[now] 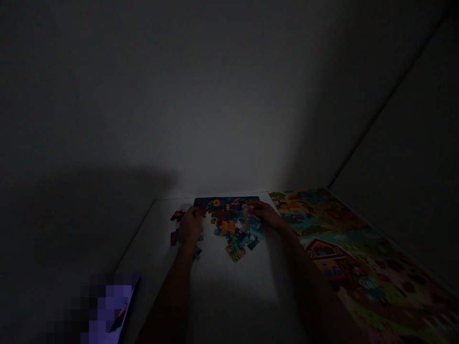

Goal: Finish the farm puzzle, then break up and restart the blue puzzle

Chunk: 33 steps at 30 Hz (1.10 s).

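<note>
A partly joined jigsaw puzzle point(227, 205) with a dark blue top edge lies on the white table, close to the wall. At its left side my left hand point(191, 225) is closed, fingers curled down by the edge; whatever they grip is hidden. My right hand point(264, 213) reaches over the right part of the puzzle, its fingertips pressed together on a pinkish area. Dim light hides whether a piece is between them. Loose puzzle pieces point(174, 237) lie left of my left hand, and a joined lower section point(234, 251) juts toward me.
Two brightly coloured pictures lie on the right: an upper animal scene point(304, 210) and a farm scene with a red barn point(373, 282). A lit screen point(111, 310), partly pixelated, is at the lower left. Behind the table rises a pale wall point(222, 119).
</note>
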Motion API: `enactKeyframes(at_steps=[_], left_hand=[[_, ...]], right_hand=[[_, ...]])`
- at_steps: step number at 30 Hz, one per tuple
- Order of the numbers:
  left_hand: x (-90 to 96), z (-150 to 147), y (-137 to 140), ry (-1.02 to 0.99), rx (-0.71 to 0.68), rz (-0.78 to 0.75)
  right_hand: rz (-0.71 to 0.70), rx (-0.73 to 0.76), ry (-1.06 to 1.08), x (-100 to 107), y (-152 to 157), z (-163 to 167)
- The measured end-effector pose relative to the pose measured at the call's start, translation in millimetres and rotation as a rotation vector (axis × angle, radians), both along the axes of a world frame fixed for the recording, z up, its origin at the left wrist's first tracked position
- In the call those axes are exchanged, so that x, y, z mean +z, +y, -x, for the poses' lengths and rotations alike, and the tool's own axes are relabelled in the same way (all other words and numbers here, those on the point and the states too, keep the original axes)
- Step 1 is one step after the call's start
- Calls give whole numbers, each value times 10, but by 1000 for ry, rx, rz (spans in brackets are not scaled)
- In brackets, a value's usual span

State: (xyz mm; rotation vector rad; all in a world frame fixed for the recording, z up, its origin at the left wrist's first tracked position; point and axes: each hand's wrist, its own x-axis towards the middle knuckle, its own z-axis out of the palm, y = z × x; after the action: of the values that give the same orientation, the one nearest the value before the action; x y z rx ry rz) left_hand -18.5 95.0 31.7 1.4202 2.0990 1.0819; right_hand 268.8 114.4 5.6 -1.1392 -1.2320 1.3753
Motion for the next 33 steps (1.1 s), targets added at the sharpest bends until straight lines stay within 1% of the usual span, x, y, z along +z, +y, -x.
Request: enactKeyframes(at_steps=[3, 5, 10, 13, 15, 16, 19, 22, 24, 27, 29, 31, 33], left_hand=[[51, 19, -51, 139, 36, 8], [49, -30, -88, 239, 49, -11], [-67, -223, -147, 424, 57, -78], [-130, -284, -142, 514, 57, -123], [-151, -327, -131, 531, 0, -130], [-158, -355, -127, 524, -46, -125], [-181, -461, -125, 514, -220, -112], [-213, -542, -135, 505, -414, -106], [-231, -561, -140, 498, -500, -106], [-240, -555, -143, 484, -541, -100], [-239, -546, -140, 473, -549, -99], [-238, -540, -137, 463, -554, -103], [-241, -537, -134, 456, -556, -109]], right_hand=[[-5, -4, 16, 20, 10, 4], [-1, 18, 7, 28, 5, 8], [14, 140, -40, 32, -47, -63], [-8, 228, -5, 46, -70, -120], [-28, 254, 18, 55, -67, -130], [-42, 235, 10, 58, -62, -127], [-71, 157, -18, 63, -43, -112], [-78, 123, -17, 73, -34, -119], [-90, 80, -44, 83, -31, -136], [-115, -16, -46, 96, -32, -160], [-112, -26, -44, 102, -43, -176], [-71, 44, -51, 107, -64, -194], [-2, 149, -56, 112, -91, -215]])
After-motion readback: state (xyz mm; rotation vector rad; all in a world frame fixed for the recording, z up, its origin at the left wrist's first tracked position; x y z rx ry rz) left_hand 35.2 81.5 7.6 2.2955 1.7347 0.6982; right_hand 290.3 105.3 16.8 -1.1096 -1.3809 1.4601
